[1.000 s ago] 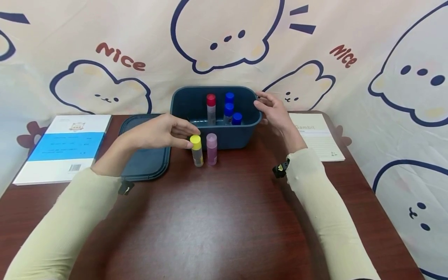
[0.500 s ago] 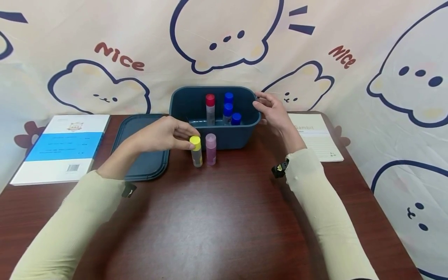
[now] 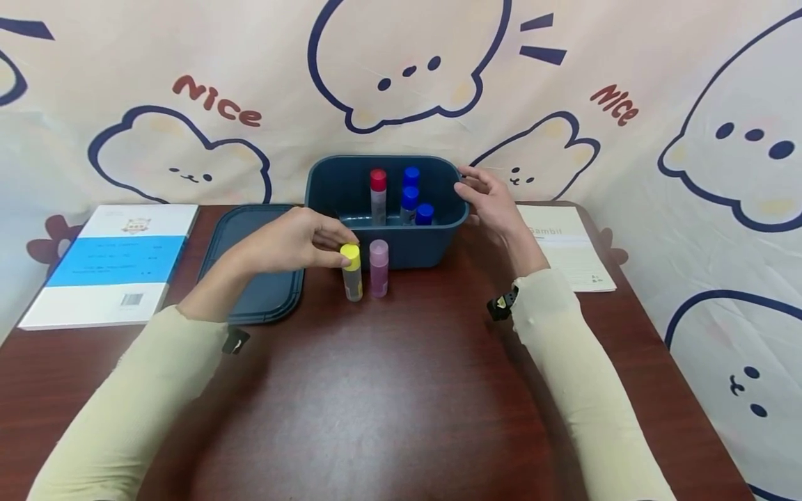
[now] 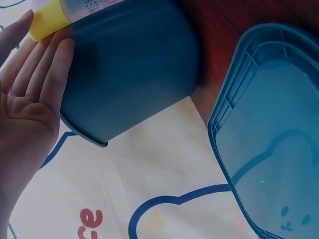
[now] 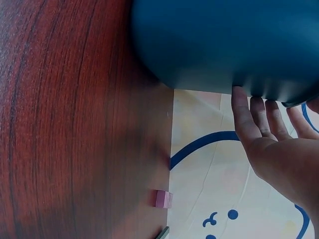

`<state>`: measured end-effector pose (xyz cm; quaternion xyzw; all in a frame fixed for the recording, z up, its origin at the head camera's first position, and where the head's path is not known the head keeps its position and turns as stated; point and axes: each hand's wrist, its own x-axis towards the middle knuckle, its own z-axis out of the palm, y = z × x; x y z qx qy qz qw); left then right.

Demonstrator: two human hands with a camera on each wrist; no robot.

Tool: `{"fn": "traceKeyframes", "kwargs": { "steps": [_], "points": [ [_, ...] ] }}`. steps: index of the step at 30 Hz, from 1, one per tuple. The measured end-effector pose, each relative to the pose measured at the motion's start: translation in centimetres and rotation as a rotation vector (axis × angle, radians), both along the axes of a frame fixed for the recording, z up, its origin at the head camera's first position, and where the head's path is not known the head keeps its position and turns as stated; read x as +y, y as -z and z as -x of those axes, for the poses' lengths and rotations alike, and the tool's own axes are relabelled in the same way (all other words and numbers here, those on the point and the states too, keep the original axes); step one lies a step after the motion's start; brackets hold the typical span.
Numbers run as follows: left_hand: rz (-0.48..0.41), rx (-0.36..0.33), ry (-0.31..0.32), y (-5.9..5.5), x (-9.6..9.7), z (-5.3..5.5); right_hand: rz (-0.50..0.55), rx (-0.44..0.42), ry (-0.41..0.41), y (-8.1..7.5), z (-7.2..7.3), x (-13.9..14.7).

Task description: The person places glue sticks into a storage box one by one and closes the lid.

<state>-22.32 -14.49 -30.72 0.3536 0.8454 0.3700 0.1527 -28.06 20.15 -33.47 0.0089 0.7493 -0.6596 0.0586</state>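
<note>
In the head view, my left hand point(image 3: 291, 241) pinches the yellow cap of a glue stick point(image 3: 354, 282) that stands upright on the table. The left wrist view has thumb and fingers on either side of that cap point(image 4: 49, 22). Just to its right stands a pink glue stick point(image 3: 379, 270), untouched. Behind both is a dark blue plastic bin point(image 3: 407, 247). Inside it are a red-capped glue stick point(image 3: 378, 197) and several blue-capped glue sticks point(image 3: 409, 202). My right hand point(image 3: 495, 202) grips the bin's right end, thumb at the rim and fingers against the outer wall point(image 5: 199, 45).
The bin's lid point(image 3: 266, 296) lies on the table point(image 3: 401, 390), partly under my left forearm. A white and blue book point(image 3: 106, 261) is at the far left. A notepad point(image 3: 567, 250) sits behind my right wrist. Patterned cloth point(image 3: 401, 83) hangs along the back.
My left hand has shifted very slightly to the right at the yellow cap. The glue sticks, the bin and my right hand stay where they were.
</note>
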Motion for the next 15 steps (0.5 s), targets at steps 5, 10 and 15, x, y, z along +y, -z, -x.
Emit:
{"fn": "traceKeyframes", "kwargs": {
  "steps": [5, 10, 15],
  "points": [
    [-0.034, 0.009, -0.006, -0.3, -0.1, -0.1, -0.003, 0.002, 0.007, 0.0, 0.0, 0.0],
    [-0.073, 0.008, -0.020, -0.9, -0.2, -0.2, 0.001, -0.001, 0.009, 0.0, 0.0, 0.0],
    [-0.090, 0.016, -0.075, -1.2, -0.4, -0.3, 0.002, -0.001, 0.005, 0.2, 0.0, 0.0]
  ]
}}
